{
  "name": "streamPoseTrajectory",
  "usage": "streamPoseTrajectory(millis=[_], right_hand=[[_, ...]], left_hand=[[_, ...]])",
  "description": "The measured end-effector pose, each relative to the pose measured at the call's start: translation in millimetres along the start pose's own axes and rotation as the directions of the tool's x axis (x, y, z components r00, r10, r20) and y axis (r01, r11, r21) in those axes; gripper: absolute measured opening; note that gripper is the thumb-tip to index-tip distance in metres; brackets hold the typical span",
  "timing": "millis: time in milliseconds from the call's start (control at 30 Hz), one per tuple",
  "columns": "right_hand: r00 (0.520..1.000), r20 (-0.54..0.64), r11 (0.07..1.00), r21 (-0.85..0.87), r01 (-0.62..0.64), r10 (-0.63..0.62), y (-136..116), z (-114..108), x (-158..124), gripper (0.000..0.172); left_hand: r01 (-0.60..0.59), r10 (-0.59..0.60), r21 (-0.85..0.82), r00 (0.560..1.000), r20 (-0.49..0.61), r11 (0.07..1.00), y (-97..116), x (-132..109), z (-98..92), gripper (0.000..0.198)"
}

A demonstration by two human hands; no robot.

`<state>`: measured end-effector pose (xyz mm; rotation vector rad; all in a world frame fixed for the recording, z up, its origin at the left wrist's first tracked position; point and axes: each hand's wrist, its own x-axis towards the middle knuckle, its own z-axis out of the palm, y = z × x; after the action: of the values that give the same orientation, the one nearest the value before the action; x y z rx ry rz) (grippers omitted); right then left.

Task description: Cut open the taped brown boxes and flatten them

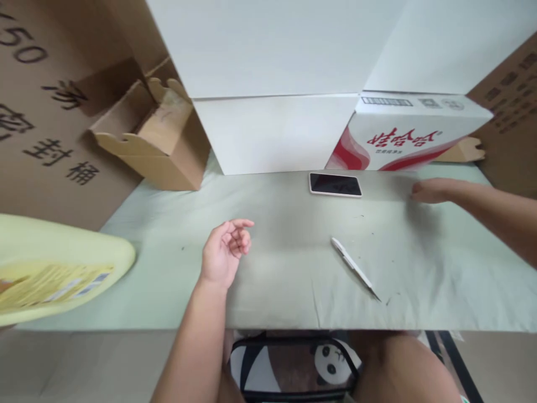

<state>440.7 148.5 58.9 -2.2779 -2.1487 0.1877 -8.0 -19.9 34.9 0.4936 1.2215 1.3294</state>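
Phone lies on our tabletop between our left hand, fingers curled loosely apart, and right hand, fingers unclear to us; a careless sideways sweep could knock it.

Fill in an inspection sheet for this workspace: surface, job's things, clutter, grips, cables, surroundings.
Surface: pale green cloth, lightly wrinkled.
Job's things: phone flat, screen dark; pen-like tool lying aslant, dark tip toward the near edge.
Clutter: a few dark specks around the tool.
Grips: left hand loosely curled, nothing seen in it; right hand right of the phone, contents unclear.
Cables: nothing seen.
Surroundings: white boxes behind; brown box and yellow container at left.
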Motion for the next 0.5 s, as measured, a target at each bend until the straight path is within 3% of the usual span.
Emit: streamPoseTrajectory(millis=[100,200,233,300,367,433,500], right_hand=[[0.968,0.229,0.989,-0.086,0.121,-0.098,-82.2,-26.7,-14.9,0.044],[0.892,0.301,0.929,-0.052,0.367,-0.336,-190.2,-31.0,-32.6,0.019],[0.866,0.272,0.897,-0.026,0.441,-0.419,-229.2,-27.7,-38.7,0.017],[0.800,0.208,0.821,0.025,0.571,-0.563,-306.0,-18.2,-50.0,0.029],[0.693,0.082,0.698,0.095,0.710,-0.716,-374.3,-10.1,-58.9,0.036],[0.594,-0.062,0.584,0.121,0.802,-0.802,-427.9,-6.5,-64.3,0.043],[0.532,-0.059,0.522,0.125,0.844,-0.845,-463.7,-6.6,-66.0,0.042]], left_hand=[[-0.051,0.050,-0.023,0.999,-0.015,0.998,7.8,-4.1,-15.8,0.037],[-0.083,0.079,-0.072,0.995,-0.059,0.994,14.4,-4.2,-25.1,0.034],[-0.088,0.081,-0.095,0.994,-0.074,0.992,16.2,-3.4,-26.5,0.034],[-0.095,0.083,-0.138,0.992,-0.091,0.986,19.4,-1.3,-27.7,0.033],[-0.110,0.096,-0.163,0.991,-0.090,0.981,21.7,0.5,-28.4,0.032],[-0.131,0.117,-0.166,0.989,-0.096,0.977,22.9,1.5,-30.0,0.031],[-0.157,0.139,-0.160,0.983,-0.121,0.975,23.0,2.3,-32.9,0.029]])
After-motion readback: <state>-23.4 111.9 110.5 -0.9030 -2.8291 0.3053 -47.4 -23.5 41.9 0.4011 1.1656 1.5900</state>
